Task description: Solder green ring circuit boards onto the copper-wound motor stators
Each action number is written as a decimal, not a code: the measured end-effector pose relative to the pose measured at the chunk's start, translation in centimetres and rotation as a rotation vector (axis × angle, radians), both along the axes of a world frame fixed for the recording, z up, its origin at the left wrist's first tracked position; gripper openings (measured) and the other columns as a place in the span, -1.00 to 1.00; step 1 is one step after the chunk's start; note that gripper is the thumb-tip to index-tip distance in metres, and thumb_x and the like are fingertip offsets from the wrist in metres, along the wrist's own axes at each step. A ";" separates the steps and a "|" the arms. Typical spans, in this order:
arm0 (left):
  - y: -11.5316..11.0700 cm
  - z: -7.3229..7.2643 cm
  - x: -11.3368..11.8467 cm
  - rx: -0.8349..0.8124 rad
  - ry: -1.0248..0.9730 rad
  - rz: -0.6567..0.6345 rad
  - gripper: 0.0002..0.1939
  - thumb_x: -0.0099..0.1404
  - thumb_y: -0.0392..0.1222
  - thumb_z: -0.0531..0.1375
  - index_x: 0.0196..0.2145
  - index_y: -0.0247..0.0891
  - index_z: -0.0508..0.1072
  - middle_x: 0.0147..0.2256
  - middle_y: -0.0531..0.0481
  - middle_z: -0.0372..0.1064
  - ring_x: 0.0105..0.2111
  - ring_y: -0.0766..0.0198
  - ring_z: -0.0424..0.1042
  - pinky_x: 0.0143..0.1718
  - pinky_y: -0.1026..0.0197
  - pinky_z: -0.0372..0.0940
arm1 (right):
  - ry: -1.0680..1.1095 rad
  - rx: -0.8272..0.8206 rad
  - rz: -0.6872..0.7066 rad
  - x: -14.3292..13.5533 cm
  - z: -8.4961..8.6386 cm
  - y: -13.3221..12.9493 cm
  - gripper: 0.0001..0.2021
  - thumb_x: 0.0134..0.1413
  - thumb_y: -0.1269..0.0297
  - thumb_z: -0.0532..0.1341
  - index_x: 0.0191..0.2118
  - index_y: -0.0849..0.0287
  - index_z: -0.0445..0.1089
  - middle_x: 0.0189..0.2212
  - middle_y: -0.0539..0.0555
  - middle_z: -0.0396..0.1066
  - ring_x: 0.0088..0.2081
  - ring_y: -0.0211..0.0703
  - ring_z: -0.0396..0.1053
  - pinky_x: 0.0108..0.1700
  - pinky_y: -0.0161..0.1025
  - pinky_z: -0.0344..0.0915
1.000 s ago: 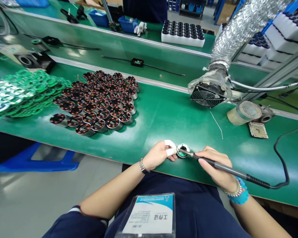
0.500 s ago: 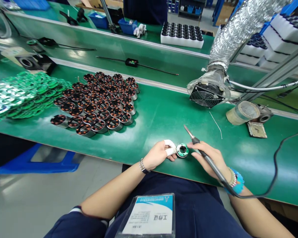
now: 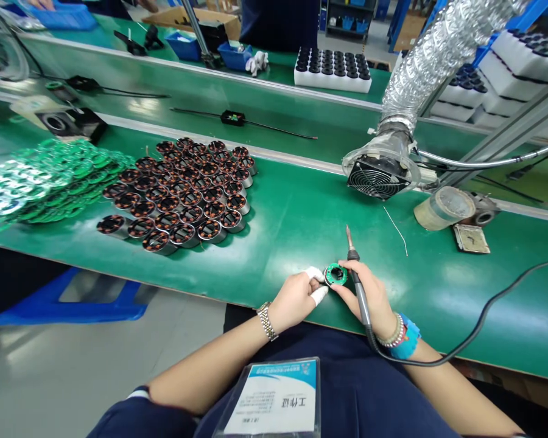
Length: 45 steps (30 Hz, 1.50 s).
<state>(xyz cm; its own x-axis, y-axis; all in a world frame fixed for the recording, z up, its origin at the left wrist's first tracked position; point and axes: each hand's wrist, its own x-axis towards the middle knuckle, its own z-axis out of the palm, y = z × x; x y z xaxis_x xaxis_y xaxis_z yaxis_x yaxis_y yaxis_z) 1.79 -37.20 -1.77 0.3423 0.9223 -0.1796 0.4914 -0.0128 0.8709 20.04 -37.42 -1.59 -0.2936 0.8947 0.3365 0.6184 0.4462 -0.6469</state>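
Both hands meet at the ring part (image 3: 336, 274), which sits in front of the fan (image 3: 377, 178), a bit to its left. I've got my left hand (image 3: 296, 295) closed on one side, white covers on the fingertips. My right hand (image 3: 369, 295) pinches the other side while also gripping the soldering iron (image 3: 360, 291), bare metal tip aimed away from me. Ring's face is flat and green with a dark round middle.

Decent stretch of smooth, glossy bench (image 3: 296, 207) runs from the fan left to the stators (image 3: 182, 188), shiny metal cylinders with coppery windings, packed tight. Further left of the fan, past those, is a pile of green boards (image 3: 50, 182) with round cutouts. Thin bent wire (image 3: 396, 231) lies just in front of the fan, cloudy cup (image 3: 445, 208) to its right, crinkly foil duct (image 3: 432, 67) above.
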 end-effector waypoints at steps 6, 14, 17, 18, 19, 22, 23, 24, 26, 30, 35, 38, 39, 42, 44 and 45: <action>1.0 1.4 -1.7 0.181 0.035 -0.070 -0.90 0.16 -0.27 0.13 -0.45 -0.27 0.43 -0.44 0.01 0.29 -0.48 0.34 0.23 -0.40 0.28 0.14 | 0.013 0.000 0.016 0.1 -0.1 0.1 -0.64 0.05 0.30 0.21 -0.01 0.12 0.20 -0.15 0.17 0.38 -0.16 -0.08 0.40 -0.09 -0.11 0.37; 1.8 0.3 0.9 -0.374 -0.473 0.178 -0.82 0.03 -0.16 0.25 -0.43 -0.33 0.42 -0.52 0.06 0.32 -0.59 0.43 0.20 -0.59 0.36 0.14 | 0.046 0.009 0.012 0.4 0.5 0.2 -0.62 0.04 0.30 0.23 0.00 0.13 0.19 -0.11 0.17 0.36 -0.11 -0.07 0.36 -0.04 -0.09 0.33; 1.8 0.3 1.3 -0.374 -0.493 0.197 -0.80 0.02 -0.14 0.26 -0.44 -0.33 0.42 -0.54 0.08 0.30 -0.62 0.46 0.18 -0.60 0.37 0.14 | 0.096 0.023 0.003 0.4 1.3 0.7 -0.74 0.08 0.38 0.17 -0.07 0.10 0.24 -0.19 0.12 0.37 -0.15 -0.11 0.36 -0.06 -0.11 0.31; 1.8 0.4 1.3 -0.362 -0.490 0.195 -0.80 0.03 -0.14 0.26 -0.44 -0.33 0.42 -0.54 0.08 0.29 -0.61 0.46 0.17 -0.60 0.37 0.14 | 0.111 0.025 0.020 0.3 1.5 1.0 -0.76 0.09 0.42 0.15 -0.10 0.09 0.25 -0.23 0.10 0.38 -0.17 -0.14 0.36 -0.07 -0.13 0.32; 1.8 0.4 1.2 -0.346 -0.486 0.189 -0.81 0.04 -0.14 0.25 -0.44 -0.34 0.41 -0.53 0.08 0.28 -0.60 0.45 0.17 -0.61 0.38 0.14 | 0.124 0.023 0.044 0.2 1.6 1.2 -0.77 0.10 0.44 0.13 -0.11 0.08 0.25 -0.26 0.08 0.37 -0.19 -0.16 0.35 -0.09 -0.15 0.32; 1.8 0.5 1.1 -0.284 -0.466 0.147 -0.83 0.08 -0.16 0.22 -0.45 -0.34 0.40 -0.54 0.09 0.21 -0.58 0.45 0.16 -0.61 0.38 0.13 | 0.141 0.027 0.116 -0.3 1.6 1.8 -0.76 0.09 0.49 0.11 -0.12 0.08 0.24 -0.29 0.06 0.36 -0.21 -0.17 0.33 -0.11 -0.18 0.32; 1.8 0.5 1.0 -0.264 -0.458 0.127 -0.84 0.09 -0.16 0.21 -0.45 -0.34 0.39 -0.53 0.09 0.19 -0.58 0.45 0.15 -0.60 0.38 0.12 | 0.141 0.034 0.129 -0.4 1.6 2.0 -0.75 0.09 0.49 0.11 -0.11 0.09 0.24 -0.29 0.07 0.36 -0.21 -0.17 0.33 -0.12 -0.18 0.32; 1.9 0.4 1.0 -0.243 -0.449 0.108 -0.85 0.10 -0.17 0.20 -0.46 -0.34 0.38 -0.53 0.09 0.18 -0.57 0.45 0.16 -0.59 0.38 0.13 | 0.141 0.044 0.139 -0.5 1.5 2.1 -0.74 0.09 0.50 0.11 -0.10 0.09 0.24 -0.30 0.07 0.35 -0.22 -0.17 0.32 -0.13 -0.18 0.32; 1.9 0.2 1.0 -0.187 -0.421 0.081 -0.87 0.12 -0.19 0.19 -0.44 -0.33 0.38 -0.51 0.08 0.19 -0.56 0.44 0.17 -0.55 0.37 0.15 | 0.141 0.066 0.155 -0.6 1.4 2.3 -0.72 0.08 0.51 0.10 -0.08 0.10 0.23 -0.32 0.06 0.34 -0.24 -0.17 0.31 -0.15 -0.17 0.32; 2.0 -0.1 0.9 -0.014 -0.360 0.074 -0.89 0.11 -0.21 0.21 -0.41 -0.31 0.41 -0.46 0.05 0.24 -0.48 0.38 0.25 -0.41 0.30 0.22 | 0.121 0.106 0.181 -0.7 1.5 2.4 -0.70 0.07 0.52 0.10 -0.07 0.11 0.22 -0.36 0.06 0.32 -0.28 -0.17 0.29 -0.20 -0.17 0.32; 1.7 -0.2 0.6 0.029 -0.369 0.099 -0.91 0.13 -0.23 0.18 -0.46 -0.30 0.42 -0.42 0.01 0.32 -0.41 0.33 0.31 -0.34 0.27 0.25 | 0.043 0.163 0.178 -1.1 1.7 1.8 -0.71 0.04 0.54 0.09 -0.10 0.15 0.23 -0.39 0.08 0.32 -0.30 -0.13 0.25 -0.25 -0.16 0.31; 1.5 -0.2 0.3 -0.097 -0.443 0.122 -0.89 0.12 -0.21 0.19 -0.45 -0.31 0.42 -0.46 0.01 0.31 -0.47 0.35 0.29 -0.46 0.31 0.25 | 0.012 0.154 0.195 -1.1 1.5 1.4 -0.71 0.04 0.55 0.07 -0.10 0.17 0.23 -0.39 0.10 0.32 -0.31 -0.12 0.25 -0.26 -0.14 0.30; 1.5 -0.2 0.2 -0.152 -0.465 0.125 -0.88 0.11 -0.20 0.19 -0.45 -0.32 0.42 -0.48 0.02 0.31 -0.49 0.36 0.29 -0.49 0.32 0.24 | 0.018 0.145 0.190 -1.1 1.5 1.3 -0.71 0.05 0.55 0.07 -0.10 0.17 0.23 -0.39 0.10 0.33 -0.31 -0.12 0.25 -0.26 -0.14 0.30; 1.8 0.0 -0.1 -0.291 -0.482 0.112 -0.86 0.07 -0.20 0.21 -0.46 -0.34 0.40 -0.51 0.02 0.33 -0.51 0.36 0.31 -0.50 0.32 0.25 | 0.067 0.112 0.138 -0.7 1.7 1.1 -0.72 0.05 0.53 0.08 -0.09 0.15 0.24 -0.38 0.09 0.33 -0.31 -0.14 0.26 -0.25 -0.16 0.31; 2.1 0.1 -0.3 -0.351 -0.467 0.104 -0.86 0.05 -0.20 0.23 -0.47 -0.35 0.39 -0.54 0.02 0.34 -0.54 0.38 0.32 -0.51 0.33 0.25 | 0.099 0.090 0.103 -0.4 2.1 1.0 -0.74 0.06 0.51 0.09 -0.11 0.15 0.26 -0.38 0.08 0.35 -0.30 -0.15 0.29 -0.23 -0.17 0.31; 2.3 0.2 -0.3 -0.374 -0.459 0.102 -0.85 0.04 -0.20 0.23 -0.47 -0.36 0.39 -0.55 0.03 0.35 -0.57 0.40 0.32 -0.52 0.34 0.25 | 0.107 0.078 0.093 -0.2 2.3 0.9 -0.75 0.06 0.51 0.10 -0.12 0.15 0.27 -0.39 0.07 0.35 -0.30 -0.16 0.30 -0.23 -0.17 0.31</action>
